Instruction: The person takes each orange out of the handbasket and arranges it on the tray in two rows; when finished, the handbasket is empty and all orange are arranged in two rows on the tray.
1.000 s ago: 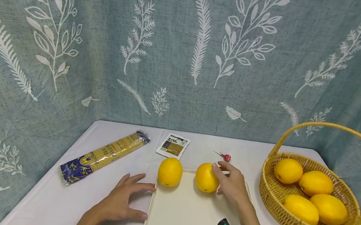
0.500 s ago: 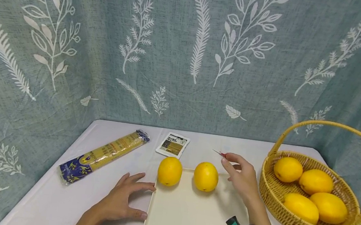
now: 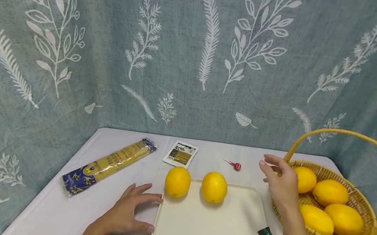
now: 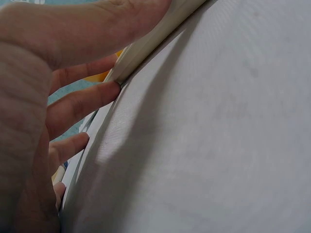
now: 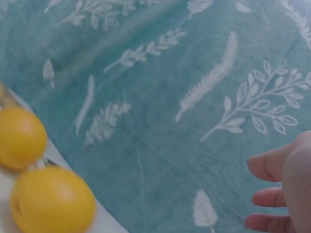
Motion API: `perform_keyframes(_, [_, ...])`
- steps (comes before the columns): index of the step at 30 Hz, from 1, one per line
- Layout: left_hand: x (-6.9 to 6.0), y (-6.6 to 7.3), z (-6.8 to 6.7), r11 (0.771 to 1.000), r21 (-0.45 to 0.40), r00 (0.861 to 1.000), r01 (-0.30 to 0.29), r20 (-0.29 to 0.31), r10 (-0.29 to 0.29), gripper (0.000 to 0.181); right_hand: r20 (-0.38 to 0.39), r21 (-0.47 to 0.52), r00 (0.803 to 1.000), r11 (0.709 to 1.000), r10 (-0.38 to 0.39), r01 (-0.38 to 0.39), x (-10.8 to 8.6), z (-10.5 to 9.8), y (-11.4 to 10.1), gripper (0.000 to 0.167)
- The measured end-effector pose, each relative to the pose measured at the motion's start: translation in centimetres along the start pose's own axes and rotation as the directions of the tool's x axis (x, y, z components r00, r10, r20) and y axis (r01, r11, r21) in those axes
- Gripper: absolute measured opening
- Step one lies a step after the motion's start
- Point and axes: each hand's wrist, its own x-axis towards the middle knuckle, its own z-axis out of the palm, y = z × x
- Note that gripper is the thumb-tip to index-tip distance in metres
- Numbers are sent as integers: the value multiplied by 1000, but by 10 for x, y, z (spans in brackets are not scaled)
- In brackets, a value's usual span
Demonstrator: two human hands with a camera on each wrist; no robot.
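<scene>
Two yellow lemons, a left one (image 3: 178, 182) and a right one (image 3: 214, 187), sit side by side on the far part of a cream tray (image 3: 202, 230). Along the tray's left edge rests my left hand (image 3: 127, 212), its thumb and fingertips at the rim; the left wrist view shows those fingers (image 4: 92, 102) spread beside the edge. My right hand (image 3: 282, 185) hovers between the tray and a wicker basket (image 3: 283, 209), holding nothing. Its fingers are loosely bent. It covers part of the basket's left rim. Several lemons (image 3: 330, 191) lie inside the basket.
A red-headed lollipop (image 3: 237, 166) lies behind the tray. Farther left are a white and brown packet (image 3: 181, 154) and a long bag of spaghetti (image 3: 108, 165). The basket's tall handle (image 3: 344, 132) arches up at right. A patterned curtain (image 3: 182, 53) hangs behind the table.
My right hand has let go of the right lemon and moved right, past the lollipop, toward the basket. That lemon stays on the tray. The left hand has kept its place.
</scene>
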Motion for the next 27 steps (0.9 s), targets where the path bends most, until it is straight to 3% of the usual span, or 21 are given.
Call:
perform_keyframes(6, [-1,1,0,1000,4,1000,1,-1,-1,67,-29,-178,999,984,-13,7,12,-33,10,50])
perform_keyframes(13, [0,0,0,1000,6,1000,-7,-3,7,68,12,-281,999,959,50,-45,35,-62,28,53])
perform_keyframes(21, [0,-2,1,1000,12,1000,-21,-4,22,68,92,-486,990,873,104,-47,58,-77,48,56])
perform_keyframes(27, [0,-2,0,999,8,999,-39,-9,39,68,170,-583,968,811,186,-54,68,-83,57,67])
